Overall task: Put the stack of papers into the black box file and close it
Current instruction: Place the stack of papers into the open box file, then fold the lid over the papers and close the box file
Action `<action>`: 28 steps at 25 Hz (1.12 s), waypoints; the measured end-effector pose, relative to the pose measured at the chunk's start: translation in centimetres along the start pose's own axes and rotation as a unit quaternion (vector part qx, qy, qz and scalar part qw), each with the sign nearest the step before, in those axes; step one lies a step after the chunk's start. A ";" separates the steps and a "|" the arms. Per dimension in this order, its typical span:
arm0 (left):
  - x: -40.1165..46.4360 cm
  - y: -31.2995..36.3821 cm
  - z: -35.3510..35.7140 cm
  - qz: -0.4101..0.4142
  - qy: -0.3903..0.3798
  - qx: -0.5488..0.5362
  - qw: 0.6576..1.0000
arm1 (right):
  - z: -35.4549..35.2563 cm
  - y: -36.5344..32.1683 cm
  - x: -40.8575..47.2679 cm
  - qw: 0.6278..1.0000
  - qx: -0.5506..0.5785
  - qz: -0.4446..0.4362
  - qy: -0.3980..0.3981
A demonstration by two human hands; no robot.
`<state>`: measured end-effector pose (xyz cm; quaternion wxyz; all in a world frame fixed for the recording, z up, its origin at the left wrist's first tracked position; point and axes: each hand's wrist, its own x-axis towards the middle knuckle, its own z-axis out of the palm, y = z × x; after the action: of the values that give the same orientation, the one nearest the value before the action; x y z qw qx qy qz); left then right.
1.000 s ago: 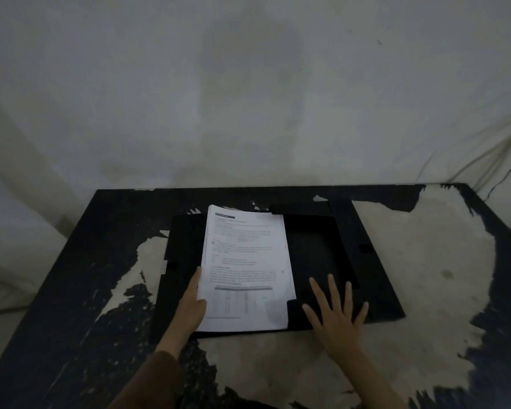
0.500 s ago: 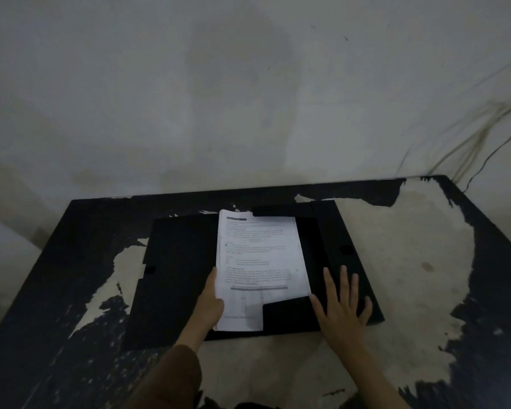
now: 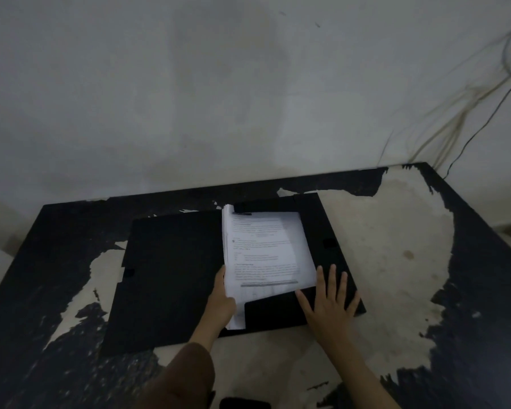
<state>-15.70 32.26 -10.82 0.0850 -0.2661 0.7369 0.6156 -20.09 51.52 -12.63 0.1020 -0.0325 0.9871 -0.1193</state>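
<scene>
- Black box file (image 3: 171,278) lies opened flat on a worn table (image 3: 396,261), cover spread to the left, tray part on the right.
- White stack of papers (image 3: 266,255) sits in the right half, its near corner tucked under the bottom flap (image 3: 275,311); the left edge looks a bit fanned and not squared up.
- Left hand (image 3: 220,299) has its fingers curled around the stack's lower left edge, gripping it. Right hand (image 3: 331,302) is flat and spread, fingers open, pressing down on the file's near right corner (holding nothing, just pinning it).
- My take on doing this bit well: keep the right palm down so the file doesn't skate, nudge the sheets rightward until they're flush inside the side flap (image 3: 322,231), and tap the loose edge even before letting go. Otherwise pages could catch when the cover folds over.
- Writing: the top page has printed lines and a dark heading bar, but it's too blurry to read. No brand or label visible on the file.
</scene>
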 end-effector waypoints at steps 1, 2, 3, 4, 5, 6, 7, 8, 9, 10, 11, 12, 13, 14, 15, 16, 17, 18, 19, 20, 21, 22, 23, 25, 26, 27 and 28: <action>0.1 0.1 0.4 0.001 -0.011 0.001 1.000 | -0.1 0.0 0.0 1.000 0.004 0.002 0.005; 0.3 0.2 0.8 0.003 -0.022 0.003 1.000 | -0.2 0.0 0.0 1.000 0.006 0.003 0.010; 0.5 0.4 1.2 0.006 -0.033 0.005 0.999 | -0.3 0.0 0.0 1.000 0.005 0.002 0.018; 0.6 0.6 1.5 0.005 -0.042 0.009 0.999 | -0.3 0.0 0.1 1.000 0.000 0.000 0.022; 0.8 0.8 1.8 0.000 -0.047 0.011 0.999 | -0.1 0.1 0.2 1.000 -0.010 -0.002 0.024; 1.1 0.8 1.9 -0.005 -0.050 0.015 0.999 | 0.2 0.4 0.3 1.000 -0.017 -0.004 0.019; 1.3 0.8 2.0 -0.011 -0.056 0.024 0.998 | 0.6 0.7 0.5 1.000 -0.019 -0.003 0.011; 1.4 0.8 2.1 -0.016 -0.064 0.038 0.997 | 1.0 1.0 0.6 1.000 -0.018 -0.001 0.016; 1.5 0.9 2.1 -0.019 -0.072 0.053 0.996 | 1.1 1.1 0.6 1.000 -0.021 0.001 0.019; 1.7 1.1 2.2 -0.021 -0.078 0.065 0.995 | 1.1 1.0 0.6 0.999 -0.027 0.004 0.017; 1.9 1.2 2.4 -0.023 -0.080 0.077 0.994 | 0.9 0.9 0.6 0.999 -0.029 0.006 0.012; 2.1 1.2 2.5 -0.031 -0.077 0.099 0.992 | 0.8 0.9 0.5 1.000 -0.029 0.007 0.009; 2.4 1.3 2.5 -0.046 -0.075 0.134 0.987 | 0.8 0.9 0.5 1.000 -0.028 0.006 0.010; 2.6 1.3 2.5 -0.064 -0.076 0.176 0.979 | 0.9 0.9 0.5 1.000 -0.027 0.005 0.013; 2.7 1.2 2.4 -0.079 -0.083 0.209 0.971 | 1.0 1.0 0.5 1.000 -0.023 0.003 0.016; 2.8 1.1 2.3 -0.089 -0.093 0.227 0.965 | 1.0 1.1 0.5 1.000 -0.019 0.000 0.020; 2.8 1.0 2.1 -0.092 -0.099 0.236 0.962 | 1.1 1.1 0.5 1.000 -0.016 -0.002 0.023; 2.7 0.8 2.0 -0.089 -0.095 0.240 0.962 | 1.2 1.1 0.5 1.000 -0.017 -0.004 0.024; 2.5 0.5 1.7 -0.080 -0.078 0.244 0.963 | 1.3 1.1 0.5 0.999 -0.017 -0.006 0.027; 2.1 0.2 1.3 -0.062 -0.049 0.253 0.964 | 1.3 1.2 0.6 0.999 -0.014 -0.009 0.031; 1.5 -0.3 0.6 -0.036 -0.011 0.269 0.963 | 1.3 1.3 0.6 0.999 -0.009 -0.011 0.036; 0.8 -0.9 -0.4 -0.003 0.027 0.296 0.955 | 1.2 1.3 0.6 0.999 -0.002 -0.015 0.040; 0.1 -1.9 -1.6 0.030 0.064 0.332 0.941 | 1.0 1.3 0.5 0.999 0.005 -0.026 0.047; -1.5 -4.2 -4.4 0.050 0.138 0.385 0.911 | 0.8 1.1 -0.1 0.995 -0.003 -0.080 0.058; -2.3 -5.4 -5.8 0.029 0.175 0.389 0.904 | 1.0 0.9 -0.4 0.991 -0.009 -0.114 0.068; -3.0 -6.3 -7.0 -0.005 0.210 0.381 0.900 | 1.3 0.6 -0.9 0.986 -0.013 -0.149 0.070; -3.6 -7.0 -7.9 -0.044 0.240 0.367 0.898 | 1.8 0.3 -1.3 0.980 -0.019 -0.182 0.078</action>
<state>-7.55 25.06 -13.38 0.0240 -0.3879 0.8960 0.2146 -18.47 51.50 -14.18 0.0003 -0.2044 0.9716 -0.1191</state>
